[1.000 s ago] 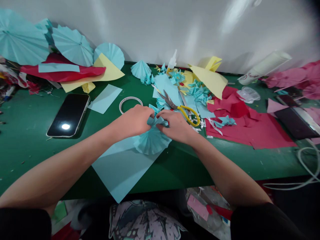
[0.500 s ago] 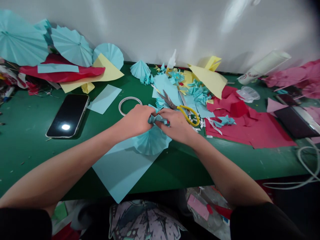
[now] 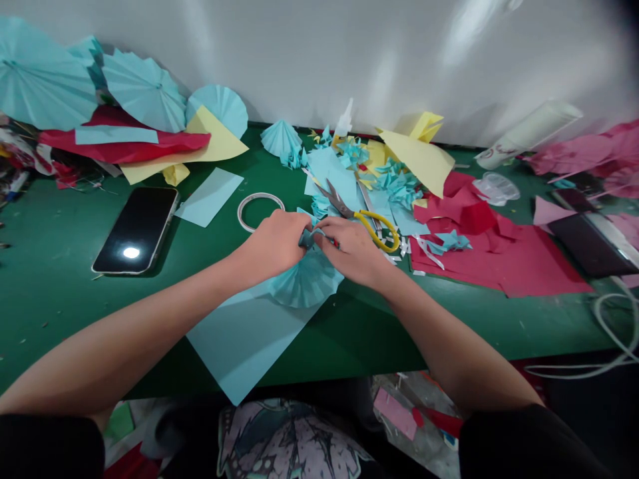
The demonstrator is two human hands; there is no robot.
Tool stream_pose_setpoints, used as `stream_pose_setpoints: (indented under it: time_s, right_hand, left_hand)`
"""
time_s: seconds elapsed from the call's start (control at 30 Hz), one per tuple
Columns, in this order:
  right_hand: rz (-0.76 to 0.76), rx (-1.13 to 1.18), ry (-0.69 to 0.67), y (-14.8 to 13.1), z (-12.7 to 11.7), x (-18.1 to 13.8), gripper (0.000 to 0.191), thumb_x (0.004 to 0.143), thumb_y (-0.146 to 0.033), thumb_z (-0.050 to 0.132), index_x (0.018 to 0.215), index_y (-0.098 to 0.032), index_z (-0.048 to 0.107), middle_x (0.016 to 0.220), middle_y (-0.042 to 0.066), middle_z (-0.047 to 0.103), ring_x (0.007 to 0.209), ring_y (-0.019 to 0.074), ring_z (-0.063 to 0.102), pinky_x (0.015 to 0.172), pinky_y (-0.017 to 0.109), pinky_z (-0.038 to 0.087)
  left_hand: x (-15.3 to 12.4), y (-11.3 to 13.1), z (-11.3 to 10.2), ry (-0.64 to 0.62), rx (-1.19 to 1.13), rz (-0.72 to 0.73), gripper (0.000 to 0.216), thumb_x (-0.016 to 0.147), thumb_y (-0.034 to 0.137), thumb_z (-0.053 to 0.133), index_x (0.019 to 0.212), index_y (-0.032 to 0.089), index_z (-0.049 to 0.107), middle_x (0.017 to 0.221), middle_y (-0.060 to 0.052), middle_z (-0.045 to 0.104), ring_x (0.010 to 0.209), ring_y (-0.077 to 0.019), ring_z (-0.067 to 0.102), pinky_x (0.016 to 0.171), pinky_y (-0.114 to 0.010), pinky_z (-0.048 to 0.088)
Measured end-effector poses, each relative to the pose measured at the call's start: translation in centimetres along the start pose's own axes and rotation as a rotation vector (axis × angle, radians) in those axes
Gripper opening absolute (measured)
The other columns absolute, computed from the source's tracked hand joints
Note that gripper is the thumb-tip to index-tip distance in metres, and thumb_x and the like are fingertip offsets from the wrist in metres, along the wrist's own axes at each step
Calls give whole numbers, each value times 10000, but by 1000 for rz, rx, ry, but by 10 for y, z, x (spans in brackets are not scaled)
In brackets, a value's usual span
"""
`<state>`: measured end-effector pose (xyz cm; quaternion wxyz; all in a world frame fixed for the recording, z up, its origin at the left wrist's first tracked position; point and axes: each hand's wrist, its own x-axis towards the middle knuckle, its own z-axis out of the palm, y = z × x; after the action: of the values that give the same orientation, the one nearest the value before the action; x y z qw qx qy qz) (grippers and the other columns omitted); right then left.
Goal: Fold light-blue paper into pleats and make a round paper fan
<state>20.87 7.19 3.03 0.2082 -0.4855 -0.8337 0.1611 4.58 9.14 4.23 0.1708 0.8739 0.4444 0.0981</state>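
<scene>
My left hand (image 3: 280, 243) and my right hand (image 3: 349, 247) meet over the middle of the table, fingers closed. Between them they pinch a small folded piece of blue paper (image 3: 310, 237); my fingers hide part of it. Just below lies a pleated blue paper fan (image 3: 305, 283), partly covered by my hands, on top of a flat blue sheet (image 3: 254, 346). Left of my left hand rests a roll of tape (image 3: 239, 211). Scissors with yellow handles (image 3: 382, 229) lie open beyond my right hand.
On the green table (image 3: 369, 339), a phone (image 3: 137, 229) lies at left. Pleated blue paper rounds (image 3: 144, 90) lean along the back wall. Cut blue scraps (image 3: 397, 183) and red paper (image 3: 529, 263) are at right, near a dark device (image 3: 589, 243) with a white cable (image 3: 606, 366).
My fingers have shifted slightly on the small folded blue paper, which now looks more pressed together. Both arms stay in nearly the same place.
</scene>
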Motion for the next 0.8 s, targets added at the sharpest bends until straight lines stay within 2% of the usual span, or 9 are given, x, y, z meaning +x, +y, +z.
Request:
stream_pose_setpoints:
  time_s: [0.47,0.67,0.8]
  right_hand:
    - [-2,1,8,2,3,0,201,836,-178,442,700,-160,590,879,71,648,782,168,580,665,284,381]
    - [-4,8,-9,0,2,0,217,839,-177,427,676,-161,568,874,71,646,790,170,575,665,282,370]
    - [38,-10,-26,-2,-1,0,196,838,-236,442,715,-153,570,863,79,637,784,180,566,668,293,367]
  left_hand:
    - [-1,3,0,-43,18,-13,91,685,174,496,757,158,550,672,-58,591,614,-189,558,479,-265,263]
    - [2,-1,2,-29,-24,28,149,670,240,553,791,159,583,749,-56,628,690,-210,585,523,-268,314]
    - [4,-2,3,-15,-30,18,121,682,223,532,763,154,589,729,-55,625,671,-201,577,538,-274,320]
